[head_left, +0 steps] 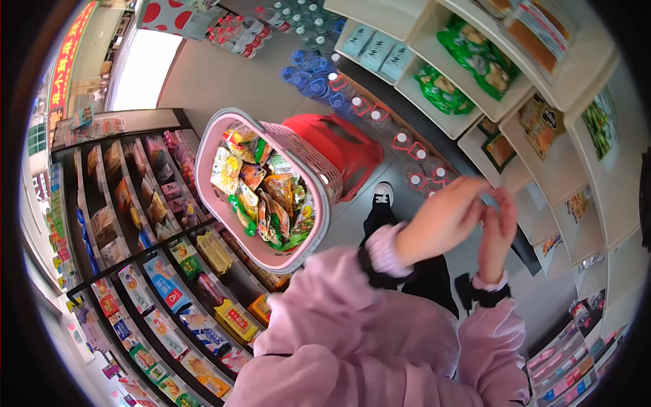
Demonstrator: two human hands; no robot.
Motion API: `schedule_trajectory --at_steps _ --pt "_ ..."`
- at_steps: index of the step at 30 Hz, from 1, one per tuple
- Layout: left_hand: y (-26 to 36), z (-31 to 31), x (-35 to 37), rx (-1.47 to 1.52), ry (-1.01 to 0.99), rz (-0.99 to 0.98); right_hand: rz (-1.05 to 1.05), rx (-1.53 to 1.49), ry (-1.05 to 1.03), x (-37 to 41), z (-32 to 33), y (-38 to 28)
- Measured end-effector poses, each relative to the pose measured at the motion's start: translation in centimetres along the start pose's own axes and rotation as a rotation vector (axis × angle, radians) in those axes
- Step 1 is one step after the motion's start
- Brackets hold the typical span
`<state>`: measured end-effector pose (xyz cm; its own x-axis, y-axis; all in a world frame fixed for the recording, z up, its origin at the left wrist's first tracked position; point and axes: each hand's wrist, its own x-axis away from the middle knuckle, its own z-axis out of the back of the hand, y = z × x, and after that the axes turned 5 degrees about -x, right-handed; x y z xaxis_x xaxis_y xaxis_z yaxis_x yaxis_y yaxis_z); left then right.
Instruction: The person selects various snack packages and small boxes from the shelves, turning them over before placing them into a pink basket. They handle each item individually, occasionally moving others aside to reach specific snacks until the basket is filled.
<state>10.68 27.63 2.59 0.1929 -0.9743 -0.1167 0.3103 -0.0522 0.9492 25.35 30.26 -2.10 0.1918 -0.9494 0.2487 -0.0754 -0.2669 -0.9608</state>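
Note:
My left hand (439,222) reaches up and to the right, its back toward me and its fingers stretched loosely toward the other hand. Close beside it, my right hand (499,234) is raised with its fingers pointing up and slightly bent. The fingertips of both hands meet or overlap in this view and are a little blurred. Nothing shows in either hand. Both wrists wear black bands below pink cuffs. To the left of my hands, a pink shopping basket (324,234) full of packaged snacks (261,193) rests tilted by a red plastic stool (363,152).
Shelves (227,254) of boxed and bagged snacks run along the left. White shelf bins (468,122) with green bags (444,91) stand at the right. Bottled water (417,152) lines the floor before them. My shoe (383,195) is on the grey tiles.

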Motion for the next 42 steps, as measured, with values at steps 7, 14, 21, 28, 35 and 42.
schedule_trajectory --at_steps 7,14,21,28,35,42 --pt "-3.4 16.2 12.5 -0.033 0.310 0.605 -0.165 -0.077 -0.598 5.5 -12.9 0.5" --pt "-9.8 26.2 23.8 -0.180 0.856 0.721 -0.215 0.094 -1.092 7.9 -25.4 2.3" --pt "-14.1 29.6 29.6 -0.328 0.827 1.015 0.126 0.328 -1.307 11.9 -34.7 6.9" --pt "-15.3 28.3 31.0 0.044 0.905 0.924 0.011 0.591 -1.181 15.9 -38.9 11.4" --pt "-11.6 27.6 28.5 0.213 0.900 0.822 0.040 0.554 -1.086 16.2 -38.8 11.7" --pt "-5.8 26.6 24.3 0.058 0.944 0.751 -0.064 0.440 -1.184 11.8 -35.6 6.6"
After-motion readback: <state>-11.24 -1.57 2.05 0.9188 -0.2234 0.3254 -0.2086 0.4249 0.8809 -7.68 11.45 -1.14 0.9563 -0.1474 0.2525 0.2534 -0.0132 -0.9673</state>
